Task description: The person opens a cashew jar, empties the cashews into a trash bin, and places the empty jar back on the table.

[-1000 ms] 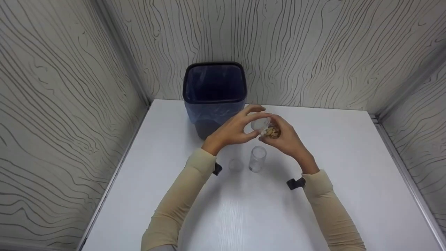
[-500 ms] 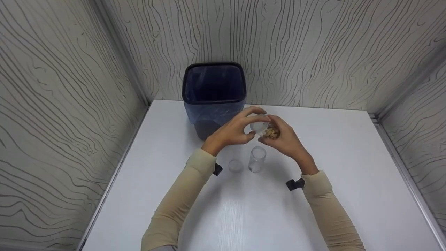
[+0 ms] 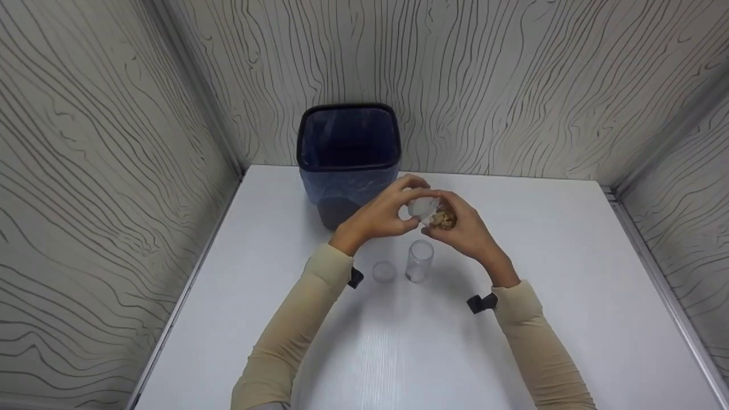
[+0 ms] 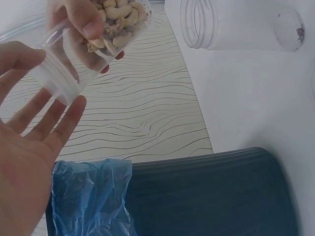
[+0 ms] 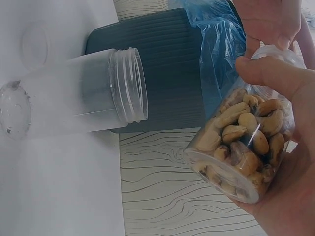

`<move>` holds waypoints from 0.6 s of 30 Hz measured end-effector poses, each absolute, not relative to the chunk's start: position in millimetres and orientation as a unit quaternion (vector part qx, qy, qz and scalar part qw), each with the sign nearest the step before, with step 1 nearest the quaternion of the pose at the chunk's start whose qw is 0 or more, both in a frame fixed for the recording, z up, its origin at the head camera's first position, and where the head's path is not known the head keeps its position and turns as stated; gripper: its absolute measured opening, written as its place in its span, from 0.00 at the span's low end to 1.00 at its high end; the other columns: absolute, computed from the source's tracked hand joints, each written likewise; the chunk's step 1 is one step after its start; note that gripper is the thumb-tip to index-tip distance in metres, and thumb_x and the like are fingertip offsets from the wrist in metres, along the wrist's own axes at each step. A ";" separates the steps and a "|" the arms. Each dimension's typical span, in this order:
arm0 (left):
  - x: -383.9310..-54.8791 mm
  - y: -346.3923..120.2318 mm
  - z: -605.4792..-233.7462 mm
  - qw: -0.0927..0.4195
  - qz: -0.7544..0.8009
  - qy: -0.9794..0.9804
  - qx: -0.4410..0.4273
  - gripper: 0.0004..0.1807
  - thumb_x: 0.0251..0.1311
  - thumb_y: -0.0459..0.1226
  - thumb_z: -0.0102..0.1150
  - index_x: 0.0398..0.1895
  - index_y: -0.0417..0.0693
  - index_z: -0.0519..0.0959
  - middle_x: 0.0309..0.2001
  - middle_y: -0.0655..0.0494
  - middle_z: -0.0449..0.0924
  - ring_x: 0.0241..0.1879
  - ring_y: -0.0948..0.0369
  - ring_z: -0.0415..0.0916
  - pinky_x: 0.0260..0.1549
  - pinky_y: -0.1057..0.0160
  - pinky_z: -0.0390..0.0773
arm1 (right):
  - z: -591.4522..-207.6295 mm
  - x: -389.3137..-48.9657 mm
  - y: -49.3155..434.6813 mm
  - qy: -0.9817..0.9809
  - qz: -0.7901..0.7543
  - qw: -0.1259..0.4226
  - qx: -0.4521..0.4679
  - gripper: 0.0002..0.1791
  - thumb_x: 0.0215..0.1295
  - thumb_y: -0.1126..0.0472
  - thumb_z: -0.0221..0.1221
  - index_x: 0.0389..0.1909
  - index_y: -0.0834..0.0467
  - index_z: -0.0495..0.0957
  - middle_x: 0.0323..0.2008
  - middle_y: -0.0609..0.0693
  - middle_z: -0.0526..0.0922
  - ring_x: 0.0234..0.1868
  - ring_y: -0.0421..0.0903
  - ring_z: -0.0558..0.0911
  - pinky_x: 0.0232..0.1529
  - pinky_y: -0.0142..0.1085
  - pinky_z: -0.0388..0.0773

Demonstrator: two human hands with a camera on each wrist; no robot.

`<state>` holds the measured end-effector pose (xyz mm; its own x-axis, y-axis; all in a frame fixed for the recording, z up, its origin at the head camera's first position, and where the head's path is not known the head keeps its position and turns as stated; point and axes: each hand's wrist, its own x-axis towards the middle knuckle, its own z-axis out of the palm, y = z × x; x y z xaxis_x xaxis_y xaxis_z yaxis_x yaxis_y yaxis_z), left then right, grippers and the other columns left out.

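While white table [image 3: 569, 262] spans lower head frame, grain-patterned walls [image 3: 484, 85] above, right hand [image 3: 468, 232] curls round nut jar [image 3: 444, 217], right of center; left hand [image 3: 376, 215], half-open C, grips lid [image 3: 420, 207].

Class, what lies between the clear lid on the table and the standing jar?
Only bare white table separates lid from jar, as the head view shows.

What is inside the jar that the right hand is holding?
Cashew nuts are visible through the clear jar. The middle ones are covered by the outer ones, so I cannot see them.
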<state>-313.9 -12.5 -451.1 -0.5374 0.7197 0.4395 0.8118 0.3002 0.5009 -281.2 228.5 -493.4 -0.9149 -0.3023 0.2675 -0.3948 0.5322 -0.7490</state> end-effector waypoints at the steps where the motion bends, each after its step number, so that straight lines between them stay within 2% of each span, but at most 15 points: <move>1: -313.8 -12.6 -451.1 0.064 -0.350 -0.806 -0.473 0.31 0.64 0.32 0.64 0.73 0.50 0.78 0.69 0.44 0.72 0.60 0.52 0.73 0.55 0.56 0.80 | -493.7 -281.0 228.7 -0.875 0.439 0.053 0.199 0.43 0.62 0.56 0.77 0.77 0.47 0.68 0.70 0.54 0.76 0.67 0.57 0.78 0.67 0.58 0.76; 10: -313.8 -10.8 -451.7 0.076 -0.339 -0.820 -0.455 0.29 0.68 0.39 0.65 0.73 0.51 0.78 0.63 0.44 0.74 0.54 0.48 0.77 0.51 0.56 0.84 | -492.1 -278.4 228.8 -0.879 0.432 0.049 0.195 0.44 0.63 0.54 0.77 0.78 0.50 0.67 0.68 0.57 0.77 0.67 0.57 0.78 0.68 0.59 0.77; 18: -312.9 -8.9 -452.7 0.071 -0.344 -0.836 -0.421 0.28 0.73 0.45 0.66 0.72 0.48 0.77 0.55 0.42 0.77 0.47 0.49 0.82 0.49 0.56 0.88 | -491.9 -277.0 228.1 -0.879 0.432 0.049 0.196 0.46 0.62 0.54 0.77 0.79 0.54 0.66 0.67 0.59 0.78 0.67 0.58 0.79 0.68 0.59 0.78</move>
